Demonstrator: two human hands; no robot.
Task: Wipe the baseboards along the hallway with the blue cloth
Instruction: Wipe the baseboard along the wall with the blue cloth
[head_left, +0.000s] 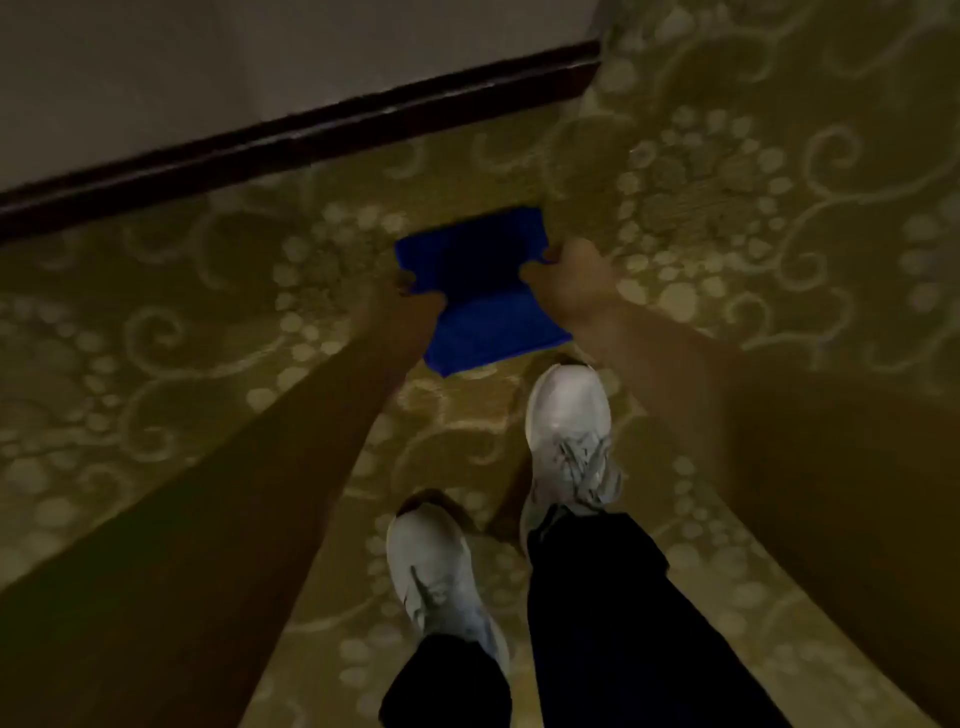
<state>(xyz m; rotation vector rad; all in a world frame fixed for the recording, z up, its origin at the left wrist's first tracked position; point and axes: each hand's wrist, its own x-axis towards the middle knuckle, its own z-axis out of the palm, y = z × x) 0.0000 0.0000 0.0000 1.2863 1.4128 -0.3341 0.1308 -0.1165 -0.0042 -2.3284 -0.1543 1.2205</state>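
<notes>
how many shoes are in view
2. One pale grey lace-up sneaker stands forward on the patterned carpet, just below the folded blue cloth; the other pale grey sneaker sits further back, to its left. None appear hidden.

A deep blue cloth (480, 291), plain, against an olive-gold carpet (727, 208) patterned with pale cream swirls and clusters of dots; the baseboard (311, 132) is dark brown under a greyish-white wall (208, 67); pale grey-white sneakers (566, 415), dark navy trouser legs (613, 623)
</notes>
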